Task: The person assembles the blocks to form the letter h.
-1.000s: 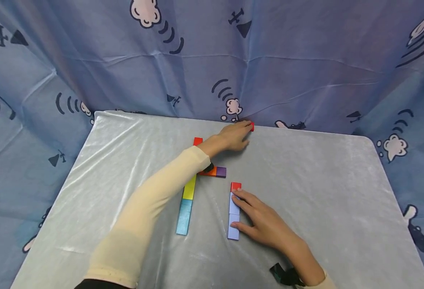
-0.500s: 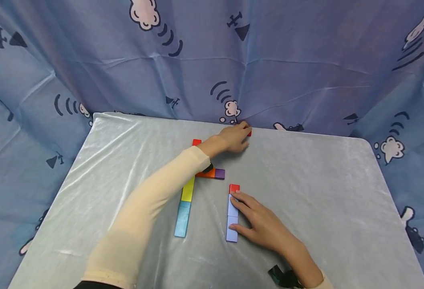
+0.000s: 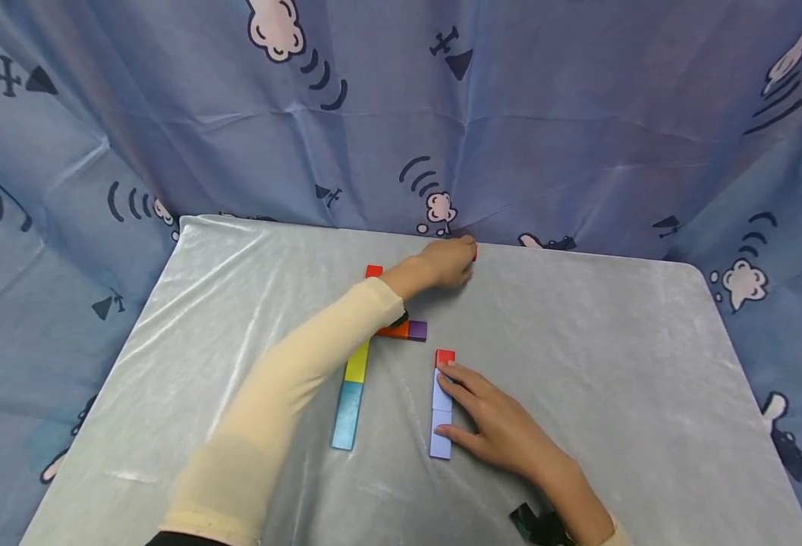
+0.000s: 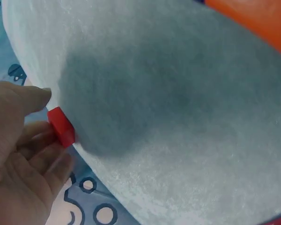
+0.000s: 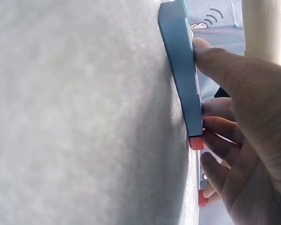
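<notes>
At the table's far edge my left hand [image 3: 450, 262] curls its fingers round a small red block [image 4: 62, 127]; in the left wrist view the thumb stays slightly apart from it. My right hand [image 3: 503, 421] rests relaxed on a row of two lavender blocks [image 3: 440, 434] capped by a red block [image 3: 445, 358], thumb and fingertips touching the lavender ones. Left of that row lies a longer line with a red end block [image 3: 374, 271], a yellow block [image 3: 356, 362] and a light blue block [image 3: 348, 415]. An orange block [image 3: 394, 332] and a purple block [image 3: 417, 331] branch rightward. My left forearm hides part of it.
A pale, shiny cloth covers the table [image 3: 612, 364]. Blue patterned curtains [image 3: 578, 114] hang behind and on both sides, meeting the table's far edge. My left sleeve [image 3: 291, 387] crosses above the longer block line.
The left hand's fingers have curled further round the far red block, which has shifted slightly toward me. My right hand and both block rows stay put.
</notes>
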The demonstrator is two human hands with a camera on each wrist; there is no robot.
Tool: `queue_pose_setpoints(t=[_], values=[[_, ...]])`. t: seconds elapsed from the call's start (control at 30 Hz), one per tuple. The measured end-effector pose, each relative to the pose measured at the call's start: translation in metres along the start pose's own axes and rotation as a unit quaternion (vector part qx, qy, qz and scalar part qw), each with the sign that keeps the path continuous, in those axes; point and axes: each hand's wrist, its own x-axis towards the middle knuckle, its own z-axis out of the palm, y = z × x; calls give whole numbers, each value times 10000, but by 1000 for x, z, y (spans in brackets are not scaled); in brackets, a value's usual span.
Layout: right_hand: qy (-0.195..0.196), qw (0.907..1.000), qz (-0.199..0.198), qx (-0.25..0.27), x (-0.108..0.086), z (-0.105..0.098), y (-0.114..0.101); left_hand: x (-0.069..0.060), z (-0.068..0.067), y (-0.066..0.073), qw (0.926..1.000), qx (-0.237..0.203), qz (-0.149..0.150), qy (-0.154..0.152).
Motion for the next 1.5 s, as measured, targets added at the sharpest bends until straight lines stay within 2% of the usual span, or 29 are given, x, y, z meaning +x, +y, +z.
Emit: queue_pose_setpoints(t=[0.2,0.43,0.6,0.8,1.13,1.37,1.5], values=[[-2,10000,36,-27,1,-1,0,1,-4,2,9999,147,9,73],[133,9998,-99,-66,2,0,0,1,-9,3,9987,466,-57,179],[77,9999,-110,-67,-1,1,-1,-2,-4,2,9996,244,-110,67],[-44,9999,51,-76,-1,-2,-2,-2,-4,-1,9997,137,-86,182],[-167,9997,156,-20,-1,-2,-2,-6,-5,-4,9999,-48,-19,121],[-110,9999,80,4,0,-2,-2,-12,-5,-6,9994,-262,64,195],[-13,10000,-15,-17,0,-1,-1,-14,-3,-6,9997,-134,107,157]])
